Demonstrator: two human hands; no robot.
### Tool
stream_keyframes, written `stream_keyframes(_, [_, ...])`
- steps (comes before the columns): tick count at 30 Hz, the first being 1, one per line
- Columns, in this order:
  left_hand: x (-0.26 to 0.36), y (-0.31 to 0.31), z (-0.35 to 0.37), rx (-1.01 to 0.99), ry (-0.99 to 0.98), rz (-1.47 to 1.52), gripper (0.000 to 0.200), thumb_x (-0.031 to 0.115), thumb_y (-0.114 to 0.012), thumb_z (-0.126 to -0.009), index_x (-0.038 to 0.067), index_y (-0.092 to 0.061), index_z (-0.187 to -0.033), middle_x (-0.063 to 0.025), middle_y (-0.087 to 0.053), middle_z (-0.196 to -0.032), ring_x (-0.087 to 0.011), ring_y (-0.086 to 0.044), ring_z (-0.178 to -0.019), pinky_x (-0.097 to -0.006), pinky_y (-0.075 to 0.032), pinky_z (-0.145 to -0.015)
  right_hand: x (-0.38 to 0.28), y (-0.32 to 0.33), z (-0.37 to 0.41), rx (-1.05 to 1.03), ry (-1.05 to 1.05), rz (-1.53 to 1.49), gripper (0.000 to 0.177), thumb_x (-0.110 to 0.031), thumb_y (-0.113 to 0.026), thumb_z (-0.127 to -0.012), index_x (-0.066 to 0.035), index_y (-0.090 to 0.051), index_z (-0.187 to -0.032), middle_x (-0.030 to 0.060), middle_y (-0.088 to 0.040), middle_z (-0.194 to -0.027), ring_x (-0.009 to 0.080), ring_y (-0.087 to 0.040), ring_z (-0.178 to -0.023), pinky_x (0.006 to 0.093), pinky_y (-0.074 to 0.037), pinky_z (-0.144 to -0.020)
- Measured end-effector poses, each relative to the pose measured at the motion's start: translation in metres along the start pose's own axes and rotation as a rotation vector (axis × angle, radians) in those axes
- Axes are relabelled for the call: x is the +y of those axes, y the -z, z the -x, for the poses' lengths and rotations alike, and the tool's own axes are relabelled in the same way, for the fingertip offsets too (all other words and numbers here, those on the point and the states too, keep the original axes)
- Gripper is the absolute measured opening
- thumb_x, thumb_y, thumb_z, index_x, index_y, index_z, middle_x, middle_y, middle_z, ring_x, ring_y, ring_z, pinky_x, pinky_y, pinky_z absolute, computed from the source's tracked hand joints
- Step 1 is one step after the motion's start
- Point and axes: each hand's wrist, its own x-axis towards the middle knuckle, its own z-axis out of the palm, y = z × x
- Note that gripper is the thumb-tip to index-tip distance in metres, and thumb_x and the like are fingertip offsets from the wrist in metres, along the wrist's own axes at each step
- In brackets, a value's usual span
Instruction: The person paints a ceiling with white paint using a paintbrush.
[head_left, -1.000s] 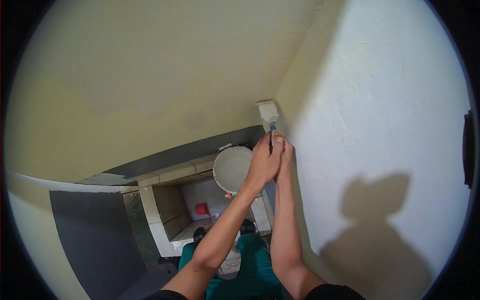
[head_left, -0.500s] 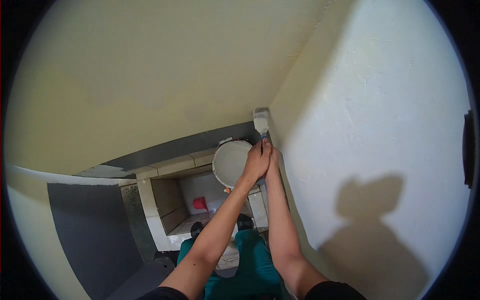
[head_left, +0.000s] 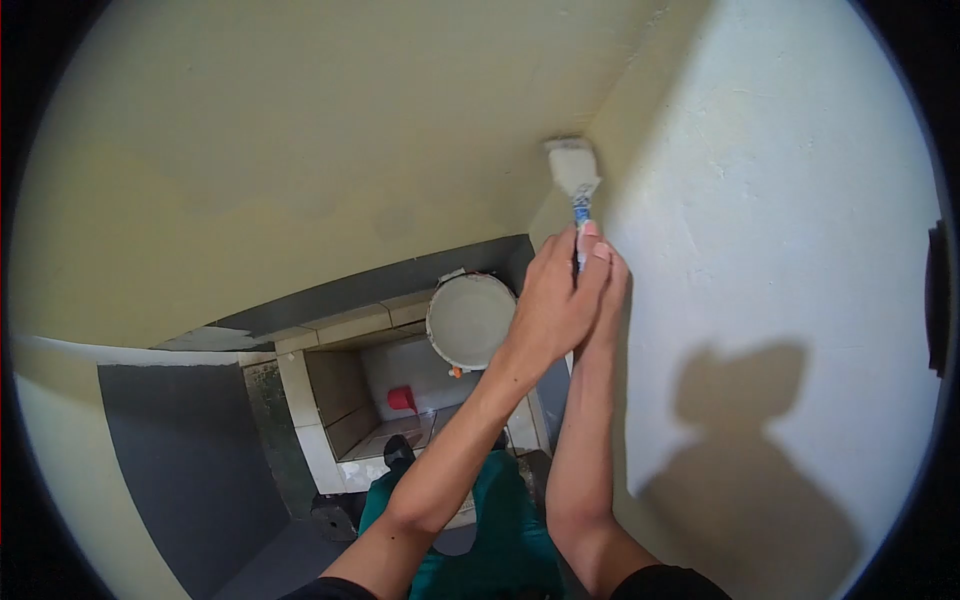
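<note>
High in the corner where a pale yellow plastered wall (head_left: 300,150) meets a rough white plastered wall (head_left: 790,200), a flat, blue-handled paintbrush (head_left: 573,166) stands almost upright. Its pale, paint-loaded bristles are pressed against the seam between the two walls. Both bare hands are clasped tightly round the lower part of the handle. The left hand (head_left: 553,305) lies in front with its fingers curled shut on the handle. The right hand (head_left: 608,290) is tucked just behind it and is mostly hidden, though its fingertips show closed over the same handle. Both forearms rise side by side from the bottom edge of the view.

Far below the hands, a round white plastic bucket (head_left: 432,325) of pale paint stands at the right end of a cream-tiled ledge (head_left: 345,338), near the foot of the wall corner. A small red plastic scoop (head_left: 402,398) lies inside the tiled basin under that ledge. The person's green trousers (head_left: 510,525) show between the arms. A dark shadow (head_left: 745,410) of the person falls on the white wall, well to the right of the hands.
</note>
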Motion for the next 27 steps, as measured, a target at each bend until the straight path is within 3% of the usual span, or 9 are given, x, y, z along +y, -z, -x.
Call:
stream_keyframes(4, [0.010, 0.001, 0.004, -0.012, -0.061, -0.020, 0.051, 0.032, -0.052, -0.100, -0.010, -0.052, -0.128, -0.0279, -0.060, -0.109, -0.0402, -0.060, -0.100, -0.0419, -0.047, -0.089, 0.001, 0.004, -0.004, -0.004, 0.034, -0.085, 0.037, -0.036, -0.057, -0.102, -0.011, -0.053, -0.076, -0.0072, -0.045, -0.070, 0.0053, -0.041, -0.064, 0.0254, -0.033, -0.055])
stream_keyframes(7, [-0.026, -0.002, 0.004, 0.011, -0.044, -0.045, 0.051, 0.034, -0.049, -0.101, -0.009, -0.052, -0.128, -0.0300, -0.059, -0.114, -0.0426, -0.058, -0.106, -0.0430, -0.047, -0.092, 0.040, 0.001, -0.007, 0.030, 0.020, -0.038, 0.038, -0.038, -0.057, -0.102, -0.009, -0.054, -0.076, -0.0074, -0.045, -0.071, 0.0049, -0.040, -0.064, 0.0251, -0.033, -0.055])
stream_keyframes(9, [-0.081, -0.009, 0.009, 0.090, -0.023, -0.050, 0.048, 0.033, -0.048, -0.101, -0.007, -0.054, -0.126, -0.0313, -0.060, -0.111, -0.0467, -0.058, -0.104, -0.0464, -0.047, -0.091, 0.097, 0.011, -0.012, -0.033, 0.003, 0.041, 0.043, -0.040, -0.055, -0.102, -0.004, -0.056, -0.078, -0.0033, -0.050, -0.070, 0.0104, -0.046, -0.065, 0.0308, -0.039, -0.057])
stream_keyframes(11, [-0.129, -0.009, 0.020, 0.020, 0.188, -0.008, 0.054, 0.038, -0.047, -0.102, -0.009, -0.054, -0.127, -0.0279, -0.063, -0.115, -0.0384, -0.060, -0.109, -0.0408, -0.045, -0.096, 0.157, 0.016, -0.009, -0.009, -0.002, 0.124, 0.046, -0.041, -0.054, -0.102, -0.001, -0.059, -0.079, 0.0001, -0.055, -0.070, 0.0144, -0.049, -0.066, 0.0344, -0.042, -0.059])
stream_keyframes(14, [-0.190, -0.009, 0.056, 0.022, 0.435, 0.021, 0.056, 0.042, -0.047, -0.102, -0.009, -0.058, -0.123, -0.0241, -0.066, -0.112, -0.0313, -0.063, -0.108, -0.0373, -0.045, -0.096, 0.232, 0.037, 0.020, -0.080, -0.225, 0.416, 0.048, -0.040, -0.052, -0.102, 0.002, -0.063, -0.081, 0.0062, -0.061, -0.071, 0.0198, -0.054, -0.067, 0.0384, -0.045, -0.064])
stream_keyframes(21, [-0.368, 0.006, 0.137, -0.032, 0.982, -0.026, 0.055, 0.045, -0.049, -0.098, -0.004, -0.067, -0.111, -0.0191, -0.068, -0.108, -0.0271, -0.064, -0.099, -0.0349, -0.047, -0.089, 0.378, 0.039, 0.097, 0.036, -0.714, 0.356, 0.041, -0.031, -0.059, -0.097, 0.007, -0.066, -0.084, 0.0144, -0.068, -0.080, 0.0240, -0.065, -0.073, 0.0412, -0.048, -0.064])
stream_keyframes(24, [-0.467, 0.005, 0.138, -0.044, 1.013, 0.012, 0.056, 0.046, -0.048, -0.097, -0.004, -0.066, -0.113, -0.0179, -0.069, -0.106, -0.0268, -0.064, -0.096, -0.0359, -0.048, -0.086, 0.477, 0.042, 0.083, 0.056, -0.825, 0.252, 0.034, -0.025, -0.060, -0.093, 0.008, -0.064, -0.086, 0.0178, -0.069, -0.090, 0.0272, -0.067, -0.077, 0.0452, -0.051, -0.065])
stream_keyframes(26, [-0.461, 0.011, 0.126, -0.035, 0.968, 0.119, 0.061, 0.045, -0.046, -0.096, -0.011, -0.064, -0.113, -0.0263, -0.067, -0.110, -0.0344, -0.065, -0.099, -0.0403, -0.047, -0.089, 0.590, 0.053, 0.064, 0.044, -0.804, 0.233, 0.035, -0.025, -0.061, -0.093, 0.009, -0.064, -0.089, 0.0190, -0.070, -0.092, 0.0267, -0.067, -0.080, 0.0441, -0.051, -0.065])
stream_keyframes(27, [-0.463, 0.012, 0.122, -0.033, 0.947, 0.171, 0.063, 0.044, -0.045, -0.096, -0.014, -0.063, -0.112, -0.0305, -0.067, -0.112, -0.0382, -0.066, -0.101, -0.0424, -0.047, -0.091, 0.599, 0.046, 0.060, 0.069, -0.808, 0.309, 0.036, -0.026, -0.061, -0.093, 0.010, -0.065, -0.092, 0.0214, -0.070, -0.096, 0.0290, -0.069, -0.084, 0.0443, -0.053, -0.068])
